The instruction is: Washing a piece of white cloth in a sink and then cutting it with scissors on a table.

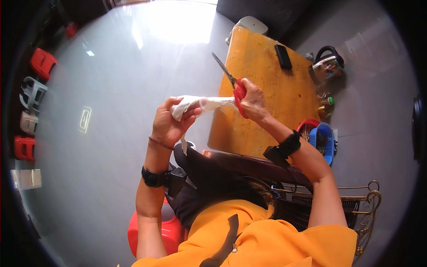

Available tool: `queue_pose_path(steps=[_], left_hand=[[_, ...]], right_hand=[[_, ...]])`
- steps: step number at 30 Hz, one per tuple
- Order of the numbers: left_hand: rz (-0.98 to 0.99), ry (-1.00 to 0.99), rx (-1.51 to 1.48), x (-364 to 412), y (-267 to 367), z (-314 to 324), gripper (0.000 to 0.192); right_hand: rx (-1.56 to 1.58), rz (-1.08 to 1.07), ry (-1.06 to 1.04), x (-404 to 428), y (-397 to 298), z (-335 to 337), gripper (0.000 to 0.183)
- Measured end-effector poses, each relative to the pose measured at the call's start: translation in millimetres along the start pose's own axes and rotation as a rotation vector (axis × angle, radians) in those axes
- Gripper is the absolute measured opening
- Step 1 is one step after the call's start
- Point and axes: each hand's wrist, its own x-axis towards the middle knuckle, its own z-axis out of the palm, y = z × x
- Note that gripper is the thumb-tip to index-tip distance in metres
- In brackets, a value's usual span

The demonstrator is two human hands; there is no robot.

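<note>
A crumpled piece of thin white material [210, 104], perhaps cloth or plastic, stretches between my two hands. My left hand [175, 121] grips its left end between thumb and fingers, and a narrow strip hangs down below that hand. In my right hand [253, 101] are scissors with red handles [239, 95], the blades pointing up and to the left, away from the white material. The right end of the material reaches the fingers of my right hand at the scissor handles; how it is gripped there is partly hidden.
A wooden table [267, 83] stands beneath and beyond my right hand, with a black phone-like object [283, 57] on it. Right of it are a kettle [328, 66] and a blue basket [322, 142]. A red stool [168, 233] is at lower left.
</note>
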Motion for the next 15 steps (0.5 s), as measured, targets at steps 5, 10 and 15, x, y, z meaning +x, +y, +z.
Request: queue_pose_path(steps=[5, 10, 15], left_hand=[[-0.112, -0.032, -0.032, 7, 43, -43, 0.037], [-0.215, 0.049, 0.003, 12, 73, -76, 0.039], [-0.375, 0.102, 0.009, 15, 106, -49, 0.04]], right_hand=[[0.147, 0.089, -0.052, 18, -11, 28, 0.017], [0.193, 0.298, -0.108, 27, -24, 59, 0.017], [0.229, 0.47, -0.081, 37, -50, 45, 0.018]])
